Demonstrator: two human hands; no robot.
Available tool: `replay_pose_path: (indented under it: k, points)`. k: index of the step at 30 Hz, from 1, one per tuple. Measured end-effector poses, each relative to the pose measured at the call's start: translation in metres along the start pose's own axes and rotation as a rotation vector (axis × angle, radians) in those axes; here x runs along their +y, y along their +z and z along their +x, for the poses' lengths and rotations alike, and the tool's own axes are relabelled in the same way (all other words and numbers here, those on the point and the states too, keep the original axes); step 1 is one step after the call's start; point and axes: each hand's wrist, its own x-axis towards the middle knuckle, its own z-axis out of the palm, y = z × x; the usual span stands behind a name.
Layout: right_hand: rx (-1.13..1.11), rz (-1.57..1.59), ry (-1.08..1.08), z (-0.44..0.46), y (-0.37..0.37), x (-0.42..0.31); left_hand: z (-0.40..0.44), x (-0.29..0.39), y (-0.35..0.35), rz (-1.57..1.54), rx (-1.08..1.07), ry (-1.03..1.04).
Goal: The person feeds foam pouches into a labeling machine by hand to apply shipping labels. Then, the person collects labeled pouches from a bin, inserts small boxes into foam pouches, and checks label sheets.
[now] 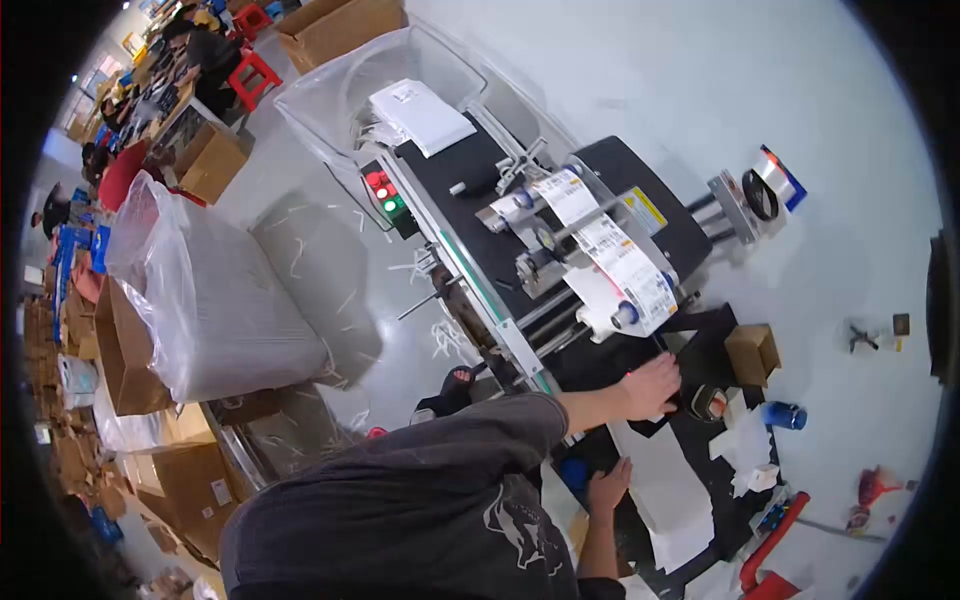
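Two hands out: the left hand (652, 388) reaches palm-down, fingers slightly apart; the right hand (608, 487), wrist low, meets the white sheets (668, 500) on the black surface (732, 510), its grip unclear.

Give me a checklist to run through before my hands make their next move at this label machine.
1. Label strip laid over the machine's rollers: ok, it runs across them with its print showing.
2. Lights on the control box: ok, red and green ones are lit.
3. Left hand well away from the end roller: not ok, it looks close beside it.
4. Right hand at the white stack: ok, it is at the near edge; a firm grip cannot be told.
5. Black belt at a standstill: cannot tell from one picture.
6. Floor free of scraps: not ok, white strips lie about.
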Motion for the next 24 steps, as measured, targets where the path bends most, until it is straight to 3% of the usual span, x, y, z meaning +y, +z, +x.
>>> replay_pose_path:
  k: [4,7,8,10,11,14,15,17,21,23,24]
  points:
    - [0.059,0.081,-0.01,-0.052,0.027,-0.028,-0.057,0.019,-0.043,-0.319,0.14,0.229]
    - [-0.147,0.191,0.197,-0.082,0.024,-0.083,-0.168,0.004,-0.107,-0.294,-0.212,0.181]
    - [-0.187,0.207,0.224,-0.088,0.022,-0.098,-0.215,-0.013,-0.108,-0.159,-0.627,0.093]
    - [-0.2,0.26,0.19,-0.097,0.048,-0.106,-0.308,-0.057,-0.162,-0.111,-0.728,-0.192]
    - [-0.21,0.309,0.161,-0.102,0.061,-0.109,-0.326,-0.067,-0.201,-0.029,-1.038,-0.471]
    - [-0.366,0.446,0.137,-0.082,0.037,-0.154,-0.452,-0.11,-0.291,0.081,-0.821,-1.005]
    - [-0.374,0.46,0.031,-0.074,0.04,-0.167,-0.471,-0.108,-0.324,0.232,-0.722,-1.009]
    - [-0.386,0.5,-0.082,-0.059,0.048,-0.204,-0.553,-0.148,-0.338,0.363,-0.971,-0.676]
    - [-0.494,0.493,-0.155,-0.034,0.04,-0.263,-0.55,-0.171,-0.39,0.357,-0.825,-1.181]
    - [-0.384,0.472,-0.165,-0.033,0.047,-0.283,-0.501,-0.195,-0.399,0.244,-0.553,-1.327]
    - [-0.375,0.458,-0.169,-0.027,0.044,-0.294,-0.489,-0.221,-0.395,0.299,-0.505,-1.257]
